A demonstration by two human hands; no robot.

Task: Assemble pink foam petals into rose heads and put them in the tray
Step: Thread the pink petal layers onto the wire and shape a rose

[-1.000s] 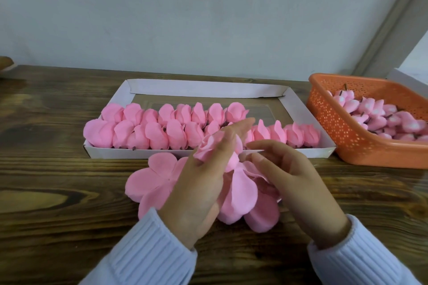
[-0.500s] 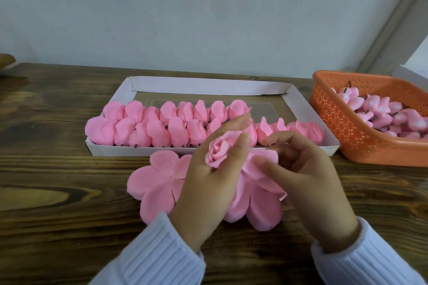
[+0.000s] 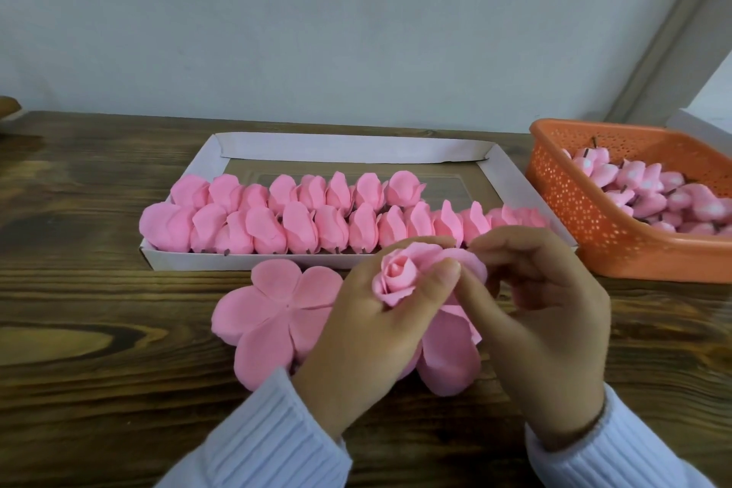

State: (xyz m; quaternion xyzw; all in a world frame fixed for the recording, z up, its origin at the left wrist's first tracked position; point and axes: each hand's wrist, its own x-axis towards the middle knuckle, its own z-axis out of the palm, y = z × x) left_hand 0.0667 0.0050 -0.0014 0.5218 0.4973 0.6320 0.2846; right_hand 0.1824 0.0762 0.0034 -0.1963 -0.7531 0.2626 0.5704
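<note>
My left hand (image 3: 376, 325) grips a pink rose head (image 3: 398, 275) with a rolled bud at its centre. Its loose outer petals (image 3: 451, 357) hang below, toward the table. My right hand (image 3: 542, 333) pinches one outer petal (image 3: 469, 261) beside the bud. A flat five-petal foam piece (image 3: 277, 309) lies on the table left of my hands. Behind them the white cardboard tray (image 3: 356, 149) holds two rows of finished rose heads (image 3: 301, 226).
An orange perforated basket (image 3: 586, 226) at the right holds several pink buds (image 3: 653, 194) with dark stems. The dark wooden table (image 3: 99, 349) runs back to a pale wall. A white box corner (image 3: 701, 127) shows behind the basket.
The bud has been turned up toward me in my left hand. My right hand has moved up from the lower petals and now pinches a petal beside the bud.
</note>
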